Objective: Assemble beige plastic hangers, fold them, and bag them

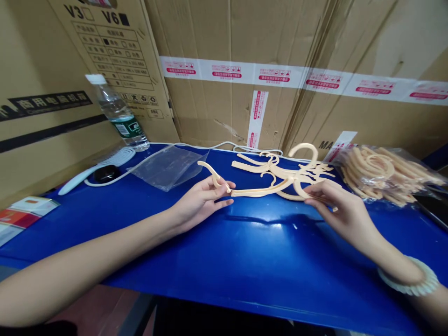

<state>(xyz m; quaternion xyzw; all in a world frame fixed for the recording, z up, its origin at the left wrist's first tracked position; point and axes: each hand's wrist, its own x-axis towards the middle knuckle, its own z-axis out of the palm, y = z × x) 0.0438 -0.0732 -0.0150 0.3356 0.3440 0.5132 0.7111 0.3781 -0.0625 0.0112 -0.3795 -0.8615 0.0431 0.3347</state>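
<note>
My left hand (203, 200) pinches the end of a cream plastic hanger (259, 191) just above the blue table (245, 252). The hanger stretches right to my right hand (336, 205), whose fingers close on its other end. Behind it lies a loose pile of the same cream hangers (280, 168), some with hooks sticking up. My right wrist wears a pale bead bracelet (409, 280).
A clear bag full of hangers (385, 177) lies at the right. An empty clear plastic bag (168, 165) lies left of centre. A water bottle (117, 114), a white cable and a black puck (105, 173) stand at the back left. Cardboard boxes (227, 37) wall the back.
</note>
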